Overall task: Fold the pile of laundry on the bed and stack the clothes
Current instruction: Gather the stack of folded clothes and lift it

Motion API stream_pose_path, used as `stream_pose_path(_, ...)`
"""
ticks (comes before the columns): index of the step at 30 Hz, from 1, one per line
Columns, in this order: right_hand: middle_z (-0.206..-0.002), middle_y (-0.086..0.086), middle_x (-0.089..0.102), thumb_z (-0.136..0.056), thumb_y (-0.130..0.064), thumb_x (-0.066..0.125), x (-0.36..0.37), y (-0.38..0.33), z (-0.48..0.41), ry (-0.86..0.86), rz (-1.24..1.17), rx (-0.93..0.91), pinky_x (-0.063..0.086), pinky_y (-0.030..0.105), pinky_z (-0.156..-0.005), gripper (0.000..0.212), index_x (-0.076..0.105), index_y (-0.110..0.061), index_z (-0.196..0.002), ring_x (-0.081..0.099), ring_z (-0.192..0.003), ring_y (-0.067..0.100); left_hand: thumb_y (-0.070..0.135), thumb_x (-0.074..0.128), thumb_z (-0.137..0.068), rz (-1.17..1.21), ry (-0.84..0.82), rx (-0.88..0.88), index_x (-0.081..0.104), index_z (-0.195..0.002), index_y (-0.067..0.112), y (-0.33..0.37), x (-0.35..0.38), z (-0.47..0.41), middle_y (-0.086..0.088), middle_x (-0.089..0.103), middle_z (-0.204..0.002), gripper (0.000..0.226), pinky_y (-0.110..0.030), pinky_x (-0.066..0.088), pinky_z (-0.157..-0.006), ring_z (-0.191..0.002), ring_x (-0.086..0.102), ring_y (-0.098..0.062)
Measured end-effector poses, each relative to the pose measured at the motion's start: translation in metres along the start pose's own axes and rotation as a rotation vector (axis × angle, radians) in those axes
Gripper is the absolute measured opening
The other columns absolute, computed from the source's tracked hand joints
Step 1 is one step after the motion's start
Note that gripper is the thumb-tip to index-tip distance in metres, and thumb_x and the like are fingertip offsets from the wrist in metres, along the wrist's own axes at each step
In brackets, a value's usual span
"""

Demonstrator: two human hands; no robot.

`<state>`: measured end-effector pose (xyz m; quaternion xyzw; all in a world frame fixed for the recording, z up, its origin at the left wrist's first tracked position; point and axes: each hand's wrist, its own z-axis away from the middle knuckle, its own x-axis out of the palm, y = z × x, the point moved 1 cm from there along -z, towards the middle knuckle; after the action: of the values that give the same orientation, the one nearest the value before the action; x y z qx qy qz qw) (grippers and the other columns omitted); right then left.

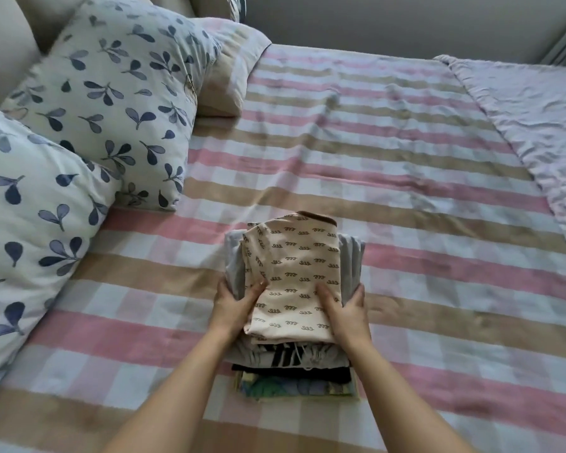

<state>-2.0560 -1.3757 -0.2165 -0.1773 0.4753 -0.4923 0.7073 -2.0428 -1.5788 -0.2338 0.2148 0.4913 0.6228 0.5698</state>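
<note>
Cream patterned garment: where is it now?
Head view, lower centre: the cream patterned garment tops the folded stack on the checked bed, held between the left hand and right hand, right of the leaf-print pillows.

Bare forearms (190, 380), left hand (232, 307), right hand (348, 313).

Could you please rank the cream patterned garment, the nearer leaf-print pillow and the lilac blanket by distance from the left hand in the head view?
1. cream patterned garment, atop the stack, touched by the left hand.
2. nearer leaf-print pillow, to the left.
3. lilac blanket, far right.
</note>
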Motion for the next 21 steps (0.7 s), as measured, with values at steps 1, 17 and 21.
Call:
stream_pose_path(1,-0.151,0.017,0.021,-0.072,-0.072,0.05,0.001,0.002,0.0,0.009,0.018,-0.008,0.029,0.053,-0.108,0.105,0.002,-0.018,-0.148,0.026,-0.137,0.034,0.058,0.07,-0.067,0.007,0.012,0.028,0.032,-0.133,0.014,-0.001,0.002,0.002,-0.006,0.049,-0.122,0.088,-0.031,0.04,-0.089,-0.12,0.047,-0.026)
stream_pose_path(17,-0.151,-0.007,-0.03,-0.097,-0.045,0.025,0.034,0.015,-0.032,0.115,0.471,-0.392,0.012,0.041,-0.115,0.07,-0.031,-0.027,-0.135,-0.009,-0.144,0.02,0.041,0.027,-0.085,-0.439,-0.04,0.642,-0.002,-0.136,0.05,-0.009,0.026,-0.02,-0.005,-0.007,-0.148,0.06,-0.054,0.015,-0.115,-0.143,0.002,-0.031)
stream_pose_path(21,-0.157,-0.001,-0.01,-0.094,-0.052,0.033,0.026,0.011,-0.02,0.159,0.361,-0.424,0.014,0.038,-0.114,0.07,-0.015,-0.033,-0.141,0.003,-0.144,0.022,0.048,0.03,-0.083,-0.414,-0.022,0.615,-0.008,-0.131,0.064,-0.002,0.021,-0.011,-0.008,0.009,-0.151,0.064,-0.049,0.018,-0.115,-0.142,0.012,-0.031)
